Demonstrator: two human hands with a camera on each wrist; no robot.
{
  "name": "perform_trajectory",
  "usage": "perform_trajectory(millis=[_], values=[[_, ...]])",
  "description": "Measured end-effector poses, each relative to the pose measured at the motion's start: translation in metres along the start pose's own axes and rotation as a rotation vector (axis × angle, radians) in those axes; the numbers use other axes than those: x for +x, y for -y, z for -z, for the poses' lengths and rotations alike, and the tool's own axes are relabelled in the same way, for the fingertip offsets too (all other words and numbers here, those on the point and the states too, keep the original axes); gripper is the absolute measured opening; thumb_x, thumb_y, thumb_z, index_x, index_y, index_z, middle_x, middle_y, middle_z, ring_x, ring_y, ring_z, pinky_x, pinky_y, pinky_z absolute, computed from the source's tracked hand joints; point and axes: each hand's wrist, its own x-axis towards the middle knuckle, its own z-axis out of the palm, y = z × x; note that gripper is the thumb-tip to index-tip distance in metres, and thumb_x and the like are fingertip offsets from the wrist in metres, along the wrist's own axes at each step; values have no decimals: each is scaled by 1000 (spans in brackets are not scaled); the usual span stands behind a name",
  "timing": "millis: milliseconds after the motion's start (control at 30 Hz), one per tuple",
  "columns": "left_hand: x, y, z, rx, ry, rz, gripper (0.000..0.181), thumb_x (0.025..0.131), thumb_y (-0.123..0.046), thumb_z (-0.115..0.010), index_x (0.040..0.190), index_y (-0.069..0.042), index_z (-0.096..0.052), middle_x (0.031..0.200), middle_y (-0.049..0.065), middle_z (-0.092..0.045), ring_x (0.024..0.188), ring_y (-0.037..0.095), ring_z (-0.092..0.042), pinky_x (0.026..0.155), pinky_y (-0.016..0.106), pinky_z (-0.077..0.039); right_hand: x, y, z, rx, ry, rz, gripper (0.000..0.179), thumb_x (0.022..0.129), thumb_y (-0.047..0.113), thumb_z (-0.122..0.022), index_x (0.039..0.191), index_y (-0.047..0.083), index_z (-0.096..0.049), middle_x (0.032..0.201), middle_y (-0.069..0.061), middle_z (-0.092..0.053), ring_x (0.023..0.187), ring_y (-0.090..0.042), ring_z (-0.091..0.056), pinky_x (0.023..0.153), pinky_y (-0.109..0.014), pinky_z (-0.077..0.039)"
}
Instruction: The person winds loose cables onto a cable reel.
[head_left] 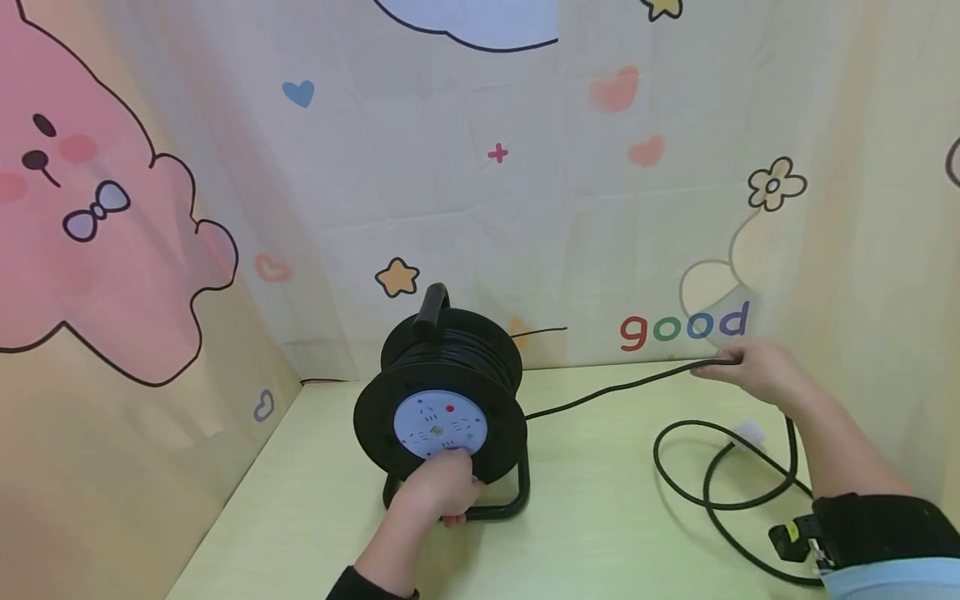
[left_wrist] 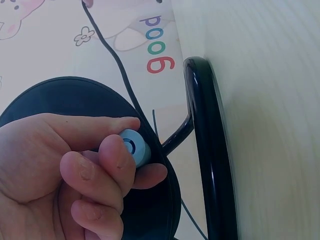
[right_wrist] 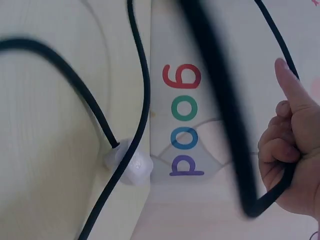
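A black cable reel (head_left: 365, 417) stands on its tube frame (head_left: 522, 487), with a pale socket panel (head_left: 427, 417) on its front disc and black cable wound on the drum. My left hand (head_left: 442, 483) is at the lower front of the disc. There it pinches a small light-blue crank knob (left_wrist: 140, 150) between thumb and fingers. Off to the right, my right hand (head_left: 768, 371) grips the black cable (head_left: 607, 390) with curled fingers. From that hand the cable runs left to the reel, and its other end hangs down in loose loops.
Loops of cable (head_left: 686, 496) lie on the pale table (head_left: 585, 517) at the right. Among them sits the white plug (right_wrist: 137, 170). A carrying handle (head_left: 430, 312) rises from the top of the reel. Printed curtains (head_left: 450, 183) close off the back and left side.
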Motion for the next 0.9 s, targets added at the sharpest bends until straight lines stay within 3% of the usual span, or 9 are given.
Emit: perform_trajectory(millis=[567, 733, 900], values=[[1, 0, 1, -10, 6, 26, 21, 93, -22, -61, 82, -6, -53, 50, 3, -58, 42, 18, -57, 49, 33, -46, -6, 5, 6, 5, 10, 39, 53, 79, 57, -70, 71, 10, -45, 64, 0, -35, 60, -19, -34, 50, -31, -28], [-1, 1, 1, -7, -10, 27, 19, 92, -21, -62, 85, -5, -54, 49, 3, -57, 40, 18, -56, 49, 33, -47, -7, 5, 6, 36, 46, 42, 45, 79, 51, -73, 81, 9, -57, 75, -4, -51, 71, -21, -46, 57, -35, -38], [-3, 7, 0, -19, -16, 31, 20, 91, -21, -63, 85, -4, -55, 50, 4, -57, 39, 17, -56, 48, 33, -48, -6, 9, 3, 39, 80, 95, 27, 85, 33, -73, 98, 9, -71, 94, -4, -68, 88, -22, -59, 75, -45, -49]])
